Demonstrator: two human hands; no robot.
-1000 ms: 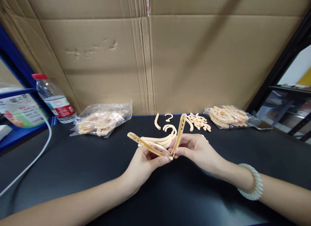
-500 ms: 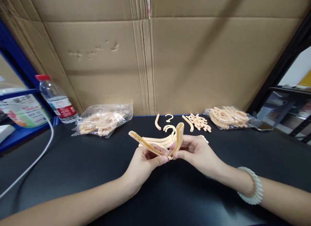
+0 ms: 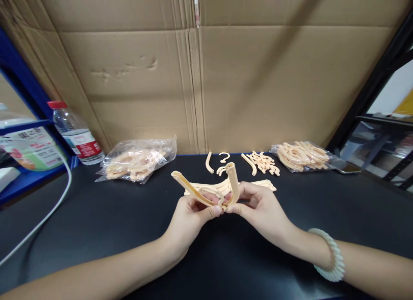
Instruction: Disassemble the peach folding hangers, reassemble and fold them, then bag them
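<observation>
My left hand (image 3: pixel 190 216) is closed on a cream plastic hanger arm (image 3: pixel 187 184), its hollow side showing, with a small curved hook (image 3: pixel 211 190) beside it. A second hanger arm (image 3: pixel 234 184) stands almost upright in the grip of my right hand (image 3: pixel 263 209). Both thumbs press where the two arms and the hook's base meet, so the joint itself is mostly hidden. Just behind my hands, several cream hangers (image 3: pixel 263 186) lie stacked on the black table (image 3: pixel 129 222), partly covered by what I hold.
Farther back lie a loose hanger arm (image 3: pixel 209 163), a hook (image 3: pixel 224 155), another pair of arms (image 3: pixel 249 164) and a pile of small hooks (image 3: pixel 264 162). Plastic bags of parts stand left (image 3: pixel 135 160) and right (image 3: pixel 301 156). A water bottle (image 3: pixel 80 138) is at left, near a white cable (image 3: pixel 48 218).
My right hand has turned its hanger arm, so the hollow side no longer faces me and the rounded outside shows. The left arm piece has hardly moved.
</observation>
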